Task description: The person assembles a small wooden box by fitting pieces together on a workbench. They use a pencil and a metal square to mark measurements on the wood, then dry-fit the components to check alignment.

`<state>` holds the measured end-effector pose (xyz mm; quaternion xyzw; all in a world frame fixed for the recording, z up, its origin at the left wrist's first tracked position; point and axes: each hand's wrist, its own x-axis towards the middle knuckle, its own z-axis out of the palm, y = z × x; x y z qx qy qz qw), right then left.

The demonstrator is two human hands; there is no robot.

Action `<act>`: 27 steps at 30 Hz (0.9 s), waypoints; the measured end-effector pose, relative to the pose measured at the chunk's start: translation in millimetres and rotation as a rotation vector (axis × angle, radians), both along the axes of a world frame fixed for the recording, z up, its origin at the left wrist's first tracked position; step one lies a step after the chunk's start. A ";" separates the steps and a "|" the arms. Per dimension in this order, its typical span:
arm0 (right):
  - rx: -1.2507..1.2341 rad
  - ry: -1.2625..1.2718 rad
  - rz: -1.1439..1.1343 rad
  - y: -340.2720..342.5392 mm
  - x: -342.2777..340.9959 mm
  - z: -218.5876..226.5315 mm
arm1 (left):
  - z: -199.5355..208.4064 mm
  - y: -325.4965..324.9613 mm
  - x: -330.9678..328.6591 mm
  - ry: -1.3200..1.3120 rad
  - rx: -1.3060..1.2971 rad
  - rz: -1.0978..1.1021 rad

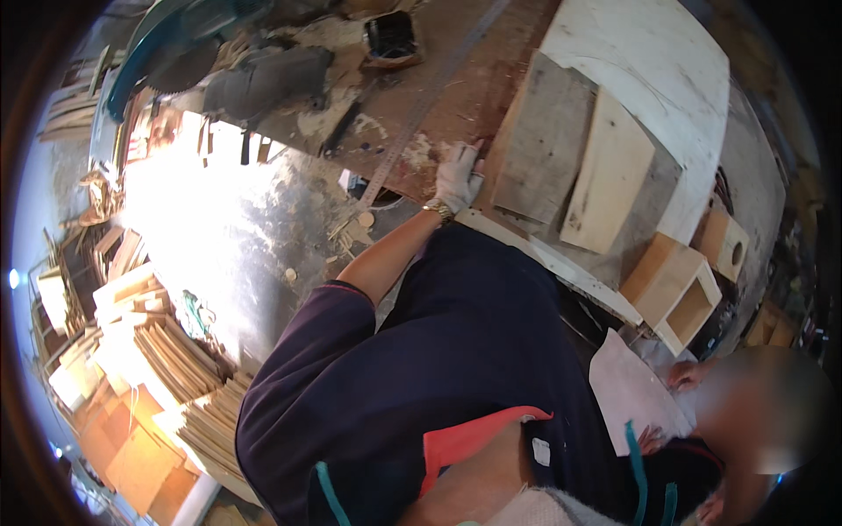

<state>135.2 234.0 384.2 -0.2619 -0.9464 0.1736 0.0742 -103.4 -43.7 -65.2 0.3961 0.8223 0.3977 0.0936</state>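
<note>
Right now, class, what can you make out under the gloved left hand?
The brown worktable shows beside the gloved left hand; whatever lies directly beneath its palm is covered.

Place: woodworking shop | upper left: toothed circular blade [189,70] under teal guard [132,57] | upper centre: worn workbench [399,114], pale dust patches, long measuring strip [430,110] | right of centre: loose cut boards [545,140], open-ended wooden box [653,273] | lower left: thin wood slats [175,355] stacked in rows
</note>
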 end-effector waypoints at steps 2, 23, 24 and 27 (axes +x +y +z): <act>-0.005 -0.039 0.016 0.5 -10.1 -9.2 | -2.0 0.5 1.3 -0.018 0.017 -0.016; 0.050 0.232 -0.103 23.7 6.9 -16.1 | 18.4 13.7 -4.7 -0.072 -0.033 0.117; 0.056 0.283 -0.177 24.0 16.2 -14.4 | 31.5 23.3 -5.5 -0.128 -0.030 0.097; 0.013 0.435 -0.392 41.3 36.4 -46.8 | 42.0 45.2 -0.3 -0.551 0.061 0.146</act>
